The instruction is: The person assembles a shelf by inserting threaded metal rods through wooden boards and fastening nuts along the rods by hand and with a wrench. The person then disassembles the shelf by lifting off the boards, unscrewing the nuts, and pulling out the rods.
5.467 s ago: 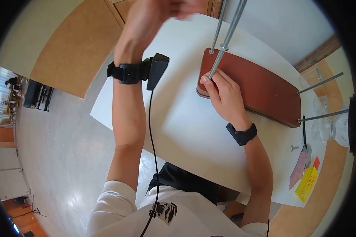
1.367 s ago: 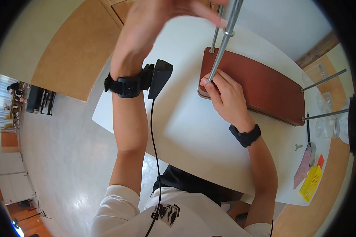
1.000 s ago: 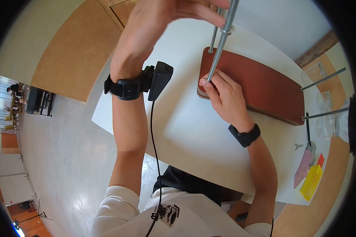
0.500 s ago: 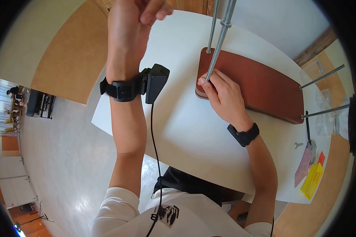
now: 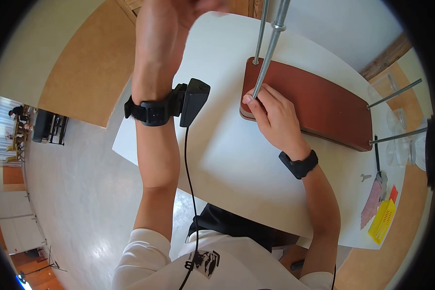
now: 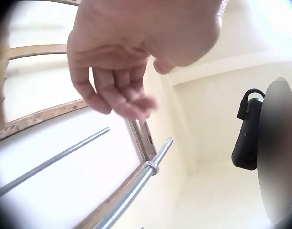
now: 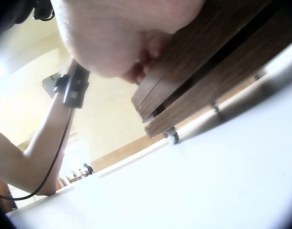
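Observation:
My right hand (image 5: 278, 116) holds the lower end of a threaded metal rod (image 5: 267, 60) between thumb and fingers, at the near left corner of a red-brown wooden board (image 5: 319, 104). A nut (image 5: 278, 26) sits partway up this rod, and the left wrist view shows the same nut (image 6: 151, 167) below the rod's free end. To the left of the rod, my left hand (image 5: 162, 34) is raised with loosely bent fingers, blurred and holding nothing. From the right wrist view, two wooden layers (image 7: 198, 90) show with a gap between them, and a rounded nut (image 7: 172, 135) beneath.
More rods (image 5: 261, 34) rise from the board's other corners. On the white table (image 5: 217, 159) lie a small wrench (image 5: 366, 178), a pink cloth (image 5: 371, 205) and a yellow basket (image 5: 383, 221). Clear plastic containers (image 5: 398, 150) stand at the right edge.
The nut has travelled up the rod, away from the board. My left hand has drawn off leftward from beside the nut. My right hand keeps its hold on the rod.

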{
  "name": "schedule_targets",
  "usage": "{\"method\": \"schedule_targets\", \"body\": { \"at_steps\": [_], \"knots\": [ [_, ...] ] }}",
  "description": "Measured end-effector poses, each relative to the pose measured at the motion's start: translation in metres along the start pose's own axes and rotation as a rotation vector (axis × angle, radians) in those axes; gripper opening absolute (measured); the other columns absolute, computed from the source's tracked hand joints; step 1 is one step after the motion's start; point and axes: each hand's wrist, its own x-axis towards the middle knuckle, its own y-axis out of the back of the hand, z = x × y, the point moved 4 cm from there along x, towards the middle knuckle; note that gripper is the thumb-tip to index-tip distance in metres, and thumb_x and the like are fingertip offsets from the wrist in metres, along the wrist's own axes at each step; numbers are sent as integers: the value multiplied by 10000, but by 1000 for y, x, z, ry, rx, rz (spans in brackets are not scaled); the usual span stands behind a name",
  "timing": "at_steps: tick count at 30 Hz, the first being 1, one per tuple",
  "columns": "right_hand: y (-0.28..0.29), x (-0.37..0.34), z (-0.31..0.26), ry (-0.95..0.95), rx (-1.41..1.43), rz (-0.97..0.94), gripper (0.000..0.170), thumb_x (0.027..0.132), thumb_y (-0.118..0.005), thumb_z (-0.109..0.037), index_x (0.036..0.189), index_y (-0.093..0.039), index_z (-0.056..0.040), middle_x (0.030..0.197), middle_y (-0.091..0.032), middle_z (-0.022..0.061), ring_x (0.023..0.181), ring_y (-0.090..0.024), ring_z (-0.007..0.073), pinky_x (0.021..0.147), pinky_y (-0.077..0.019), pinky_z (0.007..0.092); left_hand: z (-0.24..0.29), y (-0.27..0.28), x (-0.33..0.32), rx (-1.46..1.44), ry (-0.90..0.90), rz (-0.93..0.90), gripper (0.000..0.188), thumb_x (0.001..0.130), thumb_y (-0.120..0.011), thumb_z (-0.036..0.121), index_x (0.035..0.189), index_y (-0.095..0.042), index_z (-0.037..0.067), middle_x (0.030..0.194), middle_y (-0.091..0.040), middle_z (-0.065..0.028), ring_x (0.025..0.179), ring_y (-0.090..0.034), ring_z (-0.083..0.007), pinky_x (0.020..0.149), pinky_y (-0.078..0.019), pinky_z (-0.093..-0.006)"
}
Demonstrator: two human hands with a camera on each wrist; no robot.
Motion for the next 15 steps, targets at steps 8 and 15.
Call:
{"method": "schedule_targets", "body": {
  "at_steps": [8,15],
  "knots": [
    [0,0,-1,12,-14,-8,241,1042,-570,-215,928,-617,-8,817,-604,96,716,-617,287,636,-505,402,12,0,-4,-167,150,-152,809,1064,-268,670,1029,-750,21,812,-716,-87,792,-690,-204,892,-525,-368],
    [-2,0,1,8,-13,-1,230,1038,-575,-207,929,-618,-10,820,-606,95,718,-618,287,634,-504,402,54,-76,17,1,804,567,791,1074,-292,647,1036,-752,5,690,-689,-83,639,-665,-221,858,-528,-376]
  ]
}}
